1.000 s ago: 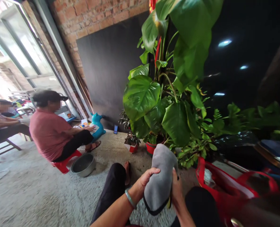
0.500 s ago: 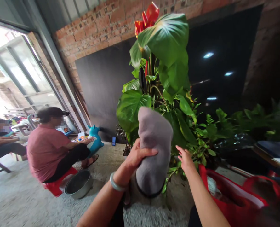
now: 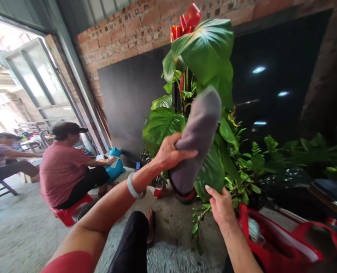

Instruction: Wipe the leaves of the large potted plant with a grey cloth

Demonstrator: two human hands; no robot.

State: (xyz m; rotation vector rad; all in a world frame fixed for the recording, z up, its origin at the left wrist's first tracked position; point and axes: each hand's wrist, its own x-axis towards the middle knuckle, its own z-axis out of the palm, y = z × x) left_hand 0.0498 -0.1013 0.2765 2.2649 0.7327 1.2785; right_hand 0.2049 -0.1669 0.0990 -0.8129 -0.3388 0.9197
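Observation:
My left hand [image 3: 170, 151], with a pale bangle on the wrist, grips a grey soft fabric piece [image 3: 201, 125] shaped like a sock or mitt. The thumb crosses its front, and its upper end is blurred. It stands tilted in front of a large potted plant with broad green leaves [image 3: 210, 47]. Lower right of the fabric, my right hand [image 3: 221, 204] is closed at the edge of a low-hanging leaf [image 3: 210, 174], thumb on its face. The fabric covers part of the leaf and the stems behind.
A red bag [image 3: 282, 235] stands open at the right. To the left, a person in a pink shirt [image 3: 64, 167] sits on a red stool [image 3: 68, 214] by a blue animal figure [image 3: 115, 168]. Another person [image 3: 3, 159] sits farther left. A black panel [image 3: 134, 98] leans on the brick wall.
My left hand has lifted the grey fabric piece up and right and turned it. My right hand has gone from open fingers in the air to a hold on the leaf edge.

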